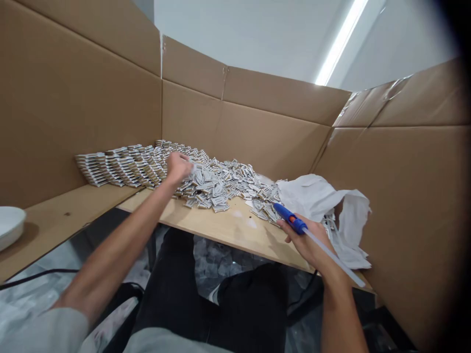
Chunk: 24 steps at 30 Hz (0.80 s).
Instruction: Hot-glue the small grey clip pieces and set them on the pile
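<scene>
Tall brown cardboard walls [272,132] fold around the pale wooden surface [224,228] where we work, their creased seams crossed by shiny clear tape [397,88], with a bright strip light [340,41] overhead. At the left edge, a round white bowl [13,228] with a smooth, flared wall sits on a brown board [59,211]; the frame cuts it off, and we cannot make out its contents. On the right, a crumpled white sheet or bag [311,193], soft and torn-edged, drapes over more small pieces that show beneath its folds.

Across the middle of the surface spreads a loose heap of small flat pieces [209,189], grey-white with tan edges; any marks on them are too small to read. Behind and to the left, similar pieces stand in neat, slanting stacks [121,164].

Our left hand [178,167] is at the heap's left side beside the stacks, its fingers curled and blurred, so we cannot tell whether it grips a piece. Our right hand [305,246] is wrapped around a blue glue gun [289,217] with an orange part, its nozzle towards the heap; a long, translucent stick [334,259] juts from its back. Beneath the surface lies clear, crinkled plastic [217,257].
</scene>
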Tool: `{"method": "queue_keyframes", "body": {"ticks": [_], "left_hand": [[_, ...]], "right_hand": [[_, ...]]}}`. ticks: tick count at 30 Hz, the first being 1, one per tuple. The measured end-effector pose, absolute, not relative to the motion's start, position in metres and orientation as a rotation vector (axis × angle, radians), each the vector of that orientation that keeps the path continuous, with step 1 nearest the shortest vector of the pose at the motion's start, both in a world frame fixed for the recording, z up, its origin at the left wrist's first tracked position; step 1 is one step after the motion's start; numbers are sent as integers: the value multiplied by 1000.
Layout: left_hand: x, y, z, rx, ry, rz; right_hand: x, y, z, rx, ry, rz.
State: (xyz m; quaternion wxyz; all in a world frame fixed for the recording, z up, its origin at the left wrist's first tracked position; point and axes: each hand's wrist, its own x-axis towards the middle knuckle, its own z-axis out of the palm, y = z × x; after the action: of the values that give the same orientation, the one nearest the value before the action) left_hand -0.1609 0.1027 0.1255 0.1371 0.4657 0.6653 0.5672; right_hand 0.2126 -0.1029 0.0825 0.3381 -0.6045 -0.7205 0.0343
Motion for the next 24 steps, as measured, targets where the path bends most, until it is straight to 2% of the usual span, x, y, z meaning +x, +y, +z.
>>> {"method": "queue_keyframes", "body": {"ticks": [4, 7, 9, 10, 15, 19, 24], "left_hand": [[-189, 127, 153, 1411, 2120, 1555], [-172, 125, 147, 1795, 2113, 1717], [-144, 114, 132, 2072, 1912, 1791], [-127, 106, 122, 2138, 1772, 1714], [-42, 71, 56, 2430, 1074, 1003], [-2, 77, 18, 2542, 947, 1038], [22, 109, 14, 2564, 887, 940]], "right_hand": [[212, -97, 79, -1553, -1892, 93], [212, -88, 72, -1583, -1867, -41], [213, -80, 65, -1611, -1826, -139], [213, -76, 61, -1637, -1812, -143], [201, -57, 34, -1737, -1794, -42], [185, -43, 15, -1774, -1879, -67], [180, -36, 10, -1833, -1827, -3]]}}
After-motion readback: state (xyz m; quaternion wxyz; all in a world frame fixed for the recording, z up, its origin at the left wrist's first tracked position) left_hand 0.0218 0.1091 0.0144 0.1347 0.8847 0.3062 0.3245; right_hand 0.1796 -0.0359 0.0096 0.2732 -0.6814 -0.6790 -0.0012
